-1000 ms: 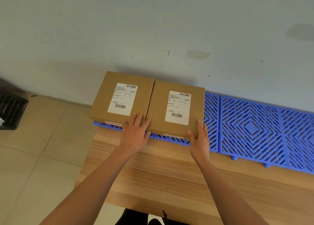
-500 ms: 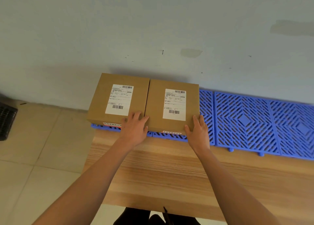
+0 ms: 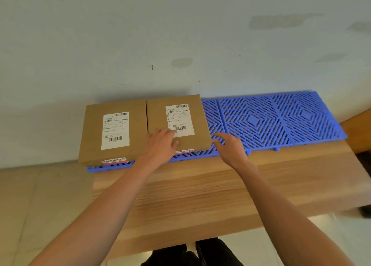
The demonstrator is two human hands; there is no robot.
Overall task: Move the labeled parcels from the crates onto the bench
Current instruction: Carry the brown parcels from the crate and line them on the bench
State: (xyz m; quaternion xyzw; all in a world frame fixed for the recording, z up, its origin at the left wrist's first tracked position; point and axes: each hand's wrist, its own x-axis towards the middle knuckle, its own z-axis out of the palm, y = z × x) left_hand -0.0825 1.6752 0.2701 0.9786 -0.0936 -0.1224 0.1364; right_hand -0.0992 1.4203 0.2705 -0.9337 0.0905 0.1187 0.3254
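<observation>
Two flat brown cardboard parcels, each bearing a white shipping label with barcodes, sit side by side and touching on a blue plastic lattice mat (image 3: 261,123) laid along the back of a pale wooden bench (image 3: 200,195). The right-hand parcel (image 3: 158,113) serves as the landmark here: the left-hand parcel (image 3: 94,133) lies flush against its left edge and reaches slightly past the mat's left end and the bench's corner. A red-and-white printed strip shows on the near face of each box.

The person's left hand (image 3: 160,145) rests on the near part of the right-hand parcel's top, fingers straight and spread loosely, their tips touching the lower edge of its label. The right hand (image 3: 230,147) hovers just to the right of that parcel, over the bare blue lattice, fingers extended and relaxed, holding nothing; whether it touches the mat or the box's side cannot be told. Both bare forearms reach in from the near edge.

To the right of the parcel the mat runs on in patterned diamond panels toward the bench's far end. Behind the parcel rises a pale, patchily painted wall (image 3: 180,34). To its left, below the bench's end, lies a beige tiled floor (image 3: 40,205). In front of the parcel, beyond the bench's near edge, the person's dark shoes (image 3: 190,253) show on the floor.
</observation>
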